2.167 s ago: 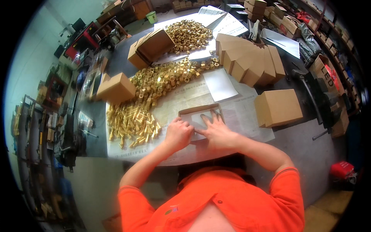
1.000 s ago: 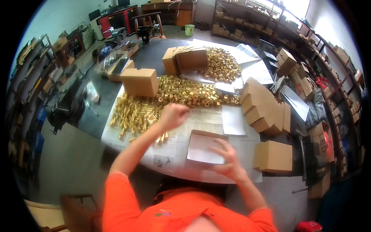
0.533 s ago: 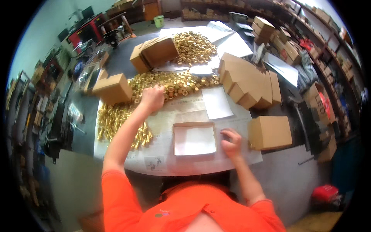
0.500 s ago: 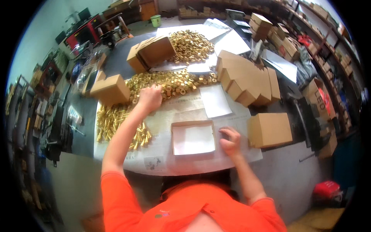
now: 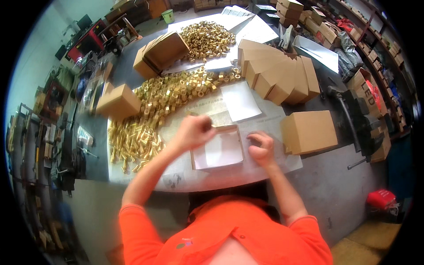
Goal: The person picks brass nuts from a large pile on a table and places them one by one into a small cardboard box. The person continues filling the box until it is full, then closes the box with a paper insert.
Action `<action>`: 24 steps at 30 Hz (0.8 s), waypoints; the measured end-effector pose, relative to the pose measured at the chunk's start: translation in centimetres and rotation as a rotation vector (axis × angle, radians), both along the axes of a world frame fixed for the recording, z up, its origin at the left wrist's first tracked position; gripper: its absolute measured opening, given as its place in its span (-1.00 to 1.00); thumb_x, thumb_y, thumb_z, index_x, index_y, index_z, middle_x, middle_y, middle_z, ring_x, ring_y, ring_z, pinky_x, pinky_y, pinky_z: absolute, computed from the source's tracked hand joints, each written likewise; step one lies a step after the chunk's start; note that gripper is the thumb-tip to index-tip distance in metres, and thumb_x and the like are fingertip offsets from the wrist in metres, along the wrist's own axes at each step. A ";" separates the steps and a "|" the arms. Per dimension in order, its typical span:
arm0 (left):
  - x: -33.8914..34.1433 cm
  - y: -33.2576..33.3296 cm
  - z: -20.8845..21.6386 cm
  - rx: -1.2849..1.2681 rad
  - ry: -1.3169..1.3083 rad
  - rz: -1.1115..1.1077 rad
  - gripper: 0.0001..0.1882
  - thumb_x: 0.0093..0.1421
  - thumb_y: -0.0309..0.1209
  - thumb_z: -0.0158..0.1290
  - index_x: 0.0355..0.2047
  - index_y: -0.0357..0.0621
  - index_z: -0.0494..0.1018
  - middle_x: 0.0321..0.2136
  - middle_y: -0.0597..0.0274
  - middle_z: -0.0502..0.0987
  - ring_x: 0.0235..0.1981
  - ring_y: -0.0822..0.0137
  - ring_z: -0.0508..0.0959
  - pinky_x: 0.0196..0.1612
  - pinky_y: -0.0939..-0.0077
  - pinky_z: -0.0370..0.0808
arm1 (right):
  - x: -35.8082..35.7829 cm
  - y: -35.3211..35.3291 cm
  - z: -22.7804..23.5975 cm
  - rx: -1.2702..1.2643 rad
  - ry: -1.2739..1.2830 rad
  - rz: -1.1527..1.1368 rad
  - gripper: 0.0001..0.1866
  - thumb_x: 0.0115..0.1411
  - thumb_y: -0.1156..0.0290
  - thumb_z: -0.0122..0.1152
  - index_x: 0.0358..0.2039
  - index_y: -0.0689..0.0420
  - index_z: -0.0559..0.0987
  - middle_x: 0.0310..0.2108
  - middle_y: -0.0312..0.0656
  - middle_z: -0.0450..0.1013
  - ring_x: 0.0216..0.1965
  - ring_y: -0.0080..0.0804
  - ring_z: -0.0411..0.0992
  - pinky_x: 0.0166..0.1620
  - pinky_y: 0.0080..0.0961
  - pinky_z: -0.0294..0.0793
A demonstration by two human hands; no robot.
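Observation:
My left hand [image 5: 195,131] is closed, fingers curled down, over the upper left corner of a shallow open cardboard box [image 5: 241,145] with a white bottom. Whatever it may hold is hidden by the fingers. Just right of that box, my right hand [image 5: 261,149] rests on the paper with bent fingers, thumb and forefinger apart, and nothing visible between them. Beyond my left hand lies a wide heap of brass nuts [image 5: 170,92]. Slim brass tapered pieces [image 5: 134,140] are piled at the near left.
Another heap of small brass fittings [image 5: 207,39] lies at the back. Cardboard boxes stand around: a tilted one [image 5: 165,51], one at left [image 5: 119,102], a fanned stack [image 5: 278,73] and one at right [image 5: 309,131]. A white sheet [image 5: 240,101] lies on the paper-covered table.
My left hand has come from the nut heap toward me and right, to the open box's corner. My right hand keeps its place beside the box. The whole view has shifted slightly.

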State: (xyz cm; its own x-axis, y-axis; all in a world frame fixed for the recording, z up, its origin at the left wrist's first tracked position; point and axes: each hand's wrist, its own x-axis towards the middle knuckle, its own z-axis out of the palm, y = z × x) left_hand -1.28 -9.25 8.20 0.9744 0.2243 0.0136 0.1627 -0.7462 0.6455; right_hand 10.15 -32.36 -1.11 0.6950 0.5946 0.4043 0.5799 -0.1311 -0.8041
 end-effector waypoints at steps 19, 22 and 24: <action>2.0 -4.8 -5.5 0.391 -0.172 -0.094 -0.88 0.04 -0.37 0.07 -0.47 -0.14 0.50 -0.57 0.09 0.52 -0.52 0.05 0.54 -0.47 0.19 0.45 | 0.3 0.1 0.0 -0.024 -0.025 0.010 -0.71 -0.27 0.45 0.05 -0.47 0.24 0.58 -0.37 -0.07 0.50 -0.27 -0.12 0.43 -0.20 -0.39 0.44; 2.8 -5.4 -5.7 0.380 -0.183 -0.076 -0.88 0.03 -0.37 0.07 -0.49 -0.15 0.49 -0.57 0.07 0.52 -0.53 0.03 0.54 -0.48 0.19 0.45 | 0.3 0.1 0.1 -0.022 -0.013 0.009 -0.72 -0.27 0.46 0.06 -0.47 0.23 0.58 -0.37 -0.08 0.50 -0.27 -0.12 0.43 -0.20 -0.39 0.44; 3.0 -5.6 -5.9 0.398 -0.185 -0.073 -0.88 0.02 -0.37 0.07 -0.50 -0.15 0.48 -0.58 0.07 0.52 -0.53 0.03 0.54 -0.48 0.18 0.45 | 0.3 0.1 0.0 -0.016 -0.009 0.006 -0.72 -0.28 0.46 0.06 -0.47 0.23 0.58 -0.37 -0.08 0.50 -0.27 -0.13 0.44 -0.20 -0.39 0.44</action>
